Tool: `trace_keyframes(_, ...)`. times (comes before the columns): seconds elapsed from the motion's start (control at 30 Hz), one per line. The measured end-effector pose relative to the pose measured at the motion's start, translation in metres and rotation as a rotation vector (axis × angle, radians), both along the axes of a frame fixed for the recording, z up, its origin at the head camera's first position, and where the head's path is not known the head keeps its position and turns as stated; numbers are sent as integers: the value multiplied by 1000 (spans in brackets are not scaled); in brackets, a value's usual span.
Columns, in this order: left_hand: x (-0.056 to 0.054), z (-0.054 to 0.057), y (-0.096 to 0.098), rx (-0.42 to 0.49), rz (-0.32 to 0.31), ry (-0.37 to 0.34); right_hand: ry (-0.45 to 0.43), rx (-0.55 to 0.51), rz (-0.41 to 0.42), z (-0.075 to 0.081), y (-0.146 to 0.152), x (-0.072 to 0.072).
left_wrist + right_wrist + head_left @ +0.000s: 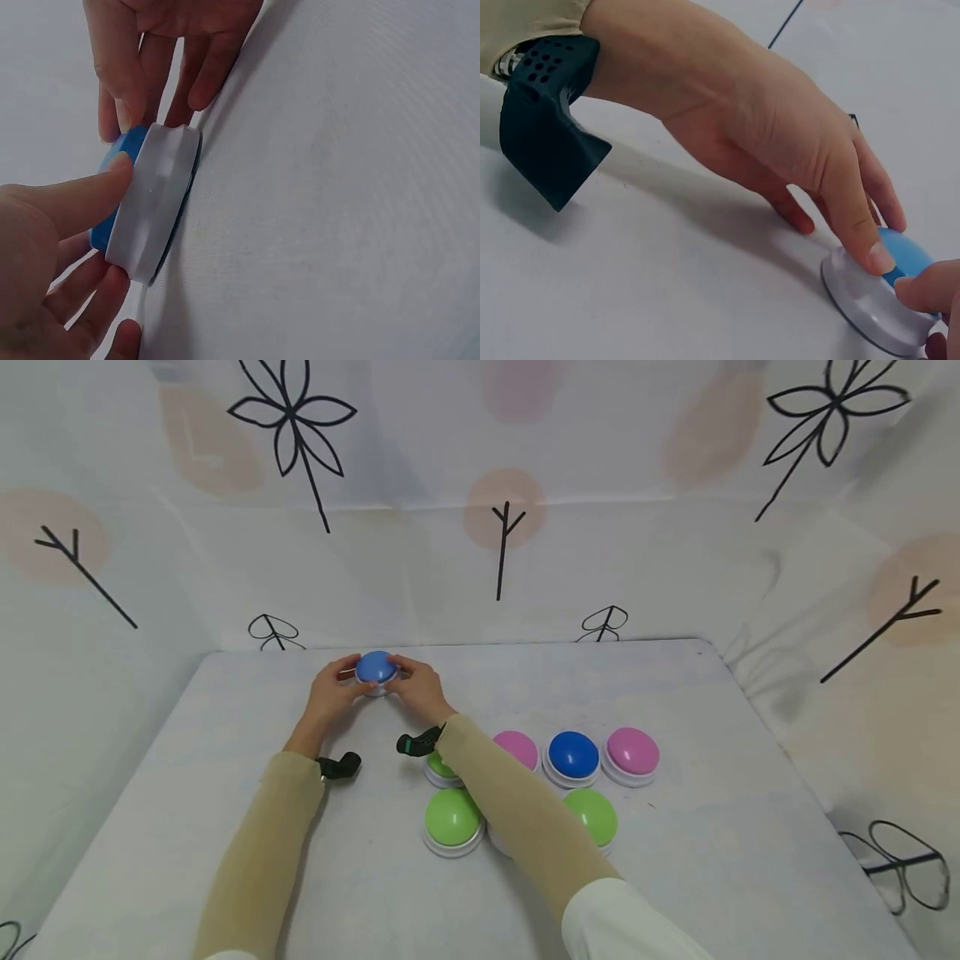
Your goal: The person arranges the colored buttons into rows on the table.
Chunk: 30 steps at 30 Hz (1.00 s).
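Note:
Near the far edge of the table, a round push button with a blue dome and a white base is held between two hands. My left hand grips it from the left, thumb on the near side and fingers round the far side. From the right, my right hand holds the same button, its thumb close to the left thumb. In the left wrist view the white base is at the table surface; whether it bears fully on it I cannot tell. The right wrist view shows the blue dome partly covered by fingers.
Right of centre stand more push buttons: a pink one, a dark blue one, another pink one, and green ones. The right sleeve crosses over them and hides some. Patterned cloth walls the table's back and sides.

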<state>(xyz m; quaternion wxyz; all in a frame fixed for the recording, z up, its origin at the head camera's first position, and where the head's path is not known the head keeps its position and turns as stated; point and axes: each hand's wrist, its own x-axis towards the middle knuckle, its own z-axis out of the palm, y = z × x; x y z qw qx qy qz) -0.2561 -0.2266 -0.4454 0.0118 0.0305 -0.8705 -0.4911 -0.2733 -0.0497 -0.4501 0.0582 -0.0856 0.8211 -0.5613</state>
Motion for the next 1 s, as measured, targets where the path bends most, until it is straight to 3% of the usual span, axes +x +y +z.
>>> trace_keyframes(0.3,2,1,4,-108,-8,0,11,13,-47,-1,2,1)
trace_keyframes(0.5,5,2,-2,-88,5,-29,35,26,-69,-1,-3,2)
trace_keyframes(0.63,8,5,-4,-72,20,-42,108,86,-55,5,-5,4)
trace_keyframes(0.8,10,10,-5,22,18,20,199,169,-25,13,-4,5)
trace_keyframes(1.0,15,15,-6,84,22,63,182,177,2,20,0,10)
